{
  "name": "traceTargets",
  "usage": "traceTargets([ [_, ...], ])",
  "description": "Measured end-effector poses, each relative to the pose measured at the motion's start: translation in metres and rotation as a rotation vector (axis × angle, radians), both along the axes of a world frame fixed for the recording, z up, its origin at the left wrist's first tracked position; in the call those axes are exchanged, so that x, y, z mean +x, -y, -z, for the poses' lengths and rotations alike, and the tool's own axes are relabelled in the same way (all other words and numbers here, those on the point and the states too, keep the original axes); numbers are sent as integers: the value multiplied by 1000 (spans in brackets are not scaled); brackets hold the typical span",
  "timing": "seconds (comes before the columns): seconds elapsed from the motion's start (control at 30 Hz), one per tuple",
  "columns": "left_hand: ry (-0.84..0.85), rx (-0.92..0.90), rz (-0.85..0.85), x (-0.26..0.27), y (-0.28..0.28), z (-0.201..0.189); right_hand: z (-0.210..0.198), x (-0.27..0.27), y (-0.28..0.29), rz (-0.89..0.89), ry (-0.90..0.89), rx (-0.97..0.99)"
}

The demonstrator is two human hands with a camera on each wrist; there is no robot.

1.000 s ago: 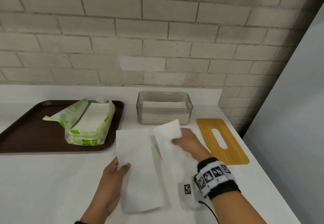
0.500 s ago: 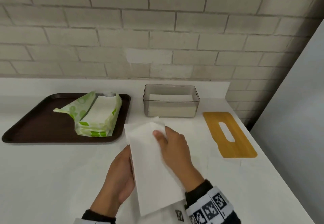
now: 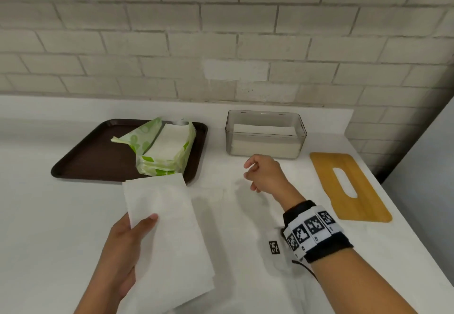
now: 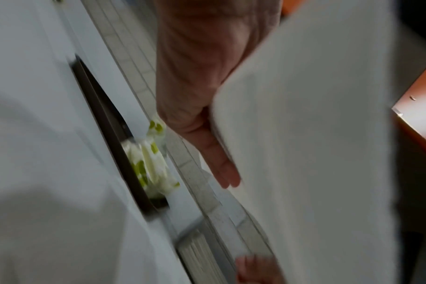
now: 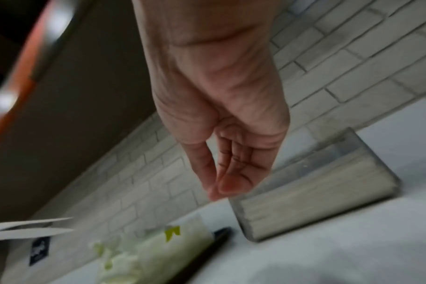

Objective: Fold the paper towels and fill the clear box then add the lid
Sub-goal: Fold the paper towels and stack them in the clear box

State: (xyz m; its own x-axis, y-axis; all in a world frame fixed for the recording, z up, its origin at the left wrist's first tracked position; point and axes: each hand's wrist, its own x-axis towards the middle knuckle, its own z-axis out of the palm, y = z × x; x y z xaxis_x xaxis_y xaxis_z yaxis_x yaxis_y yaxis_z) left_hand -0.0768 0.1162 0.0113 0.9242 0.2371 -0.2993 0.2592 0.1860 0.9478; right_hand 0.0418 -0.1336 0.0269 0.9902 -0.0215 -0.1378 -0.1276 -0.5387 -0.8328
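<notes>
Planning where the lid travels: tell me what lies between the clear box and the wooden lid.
Only bare white counter separates the clear box from the wooden lid, as the head view shows; the right hand hovers nearer, beside that gap.

Quick count: 1 folded paper towel (image 3: 167, 235) up front, 1 clear box (image 3: 266, 135) w/ a stack inside, 1 wooden lid (image 3: 348, 187), 1 brown tray (image 3: 98, 159), 1 green towel pack (image 3: 164, 151), 2 hands.
</notes>
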Motion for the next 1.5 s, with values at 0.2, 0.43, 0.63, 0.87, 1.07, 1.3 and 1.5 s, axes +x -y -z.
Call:
traceTargets([
  [0.2,-31,30,-20,-12,-20,5,33,27,-10,-153,-243,-140],
  [0.43,-60,27,-9,-18,-16,10,60,27,-57,-207,-259,-595],
  [0.63,-65,12,4,-21,-12,10,62,28,-76,-123,-167,-542],
  [0.87,-79,-80,-56,-10,-7,15,-1,11,-34,-39,156,319],
  [1.07,-86,-177,-105,12,11,9,-63,-33,0,-197,29,1206],
  [1.3,-96,-370,23,28,49,-6,-88,-55,4,-158,158,1106],
  [1.5,-151,-511,198,28,89,-10,-36,-50,-14,96,484,-42],
])
